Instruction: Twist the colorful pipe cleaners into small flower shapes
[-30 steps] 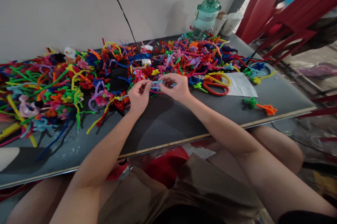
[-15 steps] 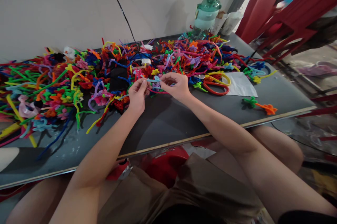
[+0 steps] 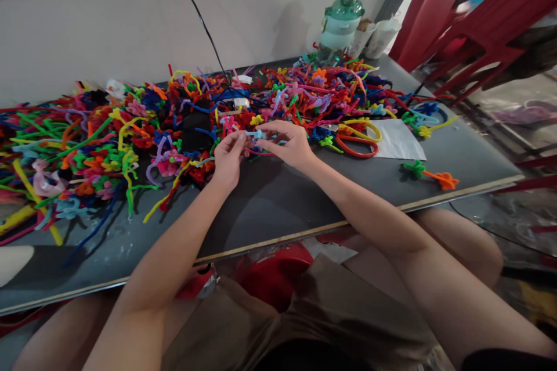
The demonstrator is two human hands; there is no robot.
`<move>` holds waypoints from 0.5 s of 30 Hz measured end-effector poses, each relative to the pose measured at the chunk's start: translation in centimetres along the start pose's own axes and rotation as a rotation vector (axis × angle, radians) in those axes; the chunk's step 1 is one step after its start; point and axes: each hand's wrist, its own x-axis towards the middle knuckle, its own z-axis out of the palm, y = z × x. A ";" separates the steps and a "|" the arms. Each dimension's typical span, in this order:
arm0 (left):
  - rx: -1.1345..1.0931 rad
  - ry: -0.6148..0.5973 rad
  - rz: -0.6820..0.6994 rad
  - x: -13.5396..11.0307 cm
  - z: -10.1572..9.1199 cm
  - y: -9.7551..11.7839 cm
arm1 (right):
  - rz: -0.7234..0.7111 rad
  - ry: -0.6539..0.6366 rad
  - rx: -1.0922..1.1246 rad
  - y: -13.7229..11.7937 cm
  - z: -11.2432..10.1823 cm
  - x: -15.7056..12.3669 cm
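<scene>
A light blue pipe cleaner is held between my two hands above the table's near middle. My left hand pinches its left end between thumb and forefinger. At the other side my right hand has its thumb and fingers closed about the pipe cleaner's bent part; the exact grip is partly hidden by the fingers. Just behind both hands spreads a heap of coloured pipe cleaners, some twisted into flowers. Scissors with yellow and orange handles lie to the right of my right hand.
A white sheet lies right of the scissors, with a green and orange pipe-cleaner piece before it. A green bottle and paper cups stand at the back. A black cable hangs down the wall. Red chairs stand right.
My right hand's fingers have shifted slightly left, nearer my left hand, and the blue loop between them looks smaller and tighter. The left hand has barely moved.
</scene>
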 end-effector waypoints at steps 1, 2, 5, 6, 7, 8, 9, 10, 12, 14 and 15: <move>0.015 -0.010 -0.003 0.0 -0.1 -0.2 | 0.013 0.013 0.003 0.1 0.1 0.0; 0.040 -0.024 -0.001 0.1 -0.2 -0.4 | 0.027 0.029 0.007 0.1 0.1 0.0; 0.197 -0.066 0.073 0.0 -0.4 -0.7 | 0.040 0.059 0.018 0.2 0.1 0.1; 0.285 -0.069 0.137 -0.1 -0.4 -0.6 | 0.034 0.064 0.014 0.3 0.1 0.1; 0.393 -0.068 0.221 -0.2 -0.5 -0.3 | 0.026 0.065 0.003 0.3 0.0 0.1; 0.513 -0.072 0.322 -0.4 -0.5 -0.1 | 0.014 0.066 -0.012 0.4 0.0 0.1; 0.638 -0.085 0.429 -0.5 -0.6 0.2 | 0.001 0.065 -0.029 0.5 -0.1 0.1; 0.755 -0.108 0.532 -0.7 -0.7 0.5 | -0.011 0.062 -0.047 0.5 -0.2 0.1; 0.930 -0.158 0.694 -0.9 -0.9 0.9 | -0.028 0.044 -0.081 0.7 -0.2 0.1; 1.024 -0.172 0.788 -1.0 -1.1 1.0 | -0.031 0.010 -0.107 0.7 -0.2 0.1; 1.055 -0.161 0.815 -1.0 -1.2 1.0 | -0.029 -0.007 -0.117 0.7 -0.2 0.0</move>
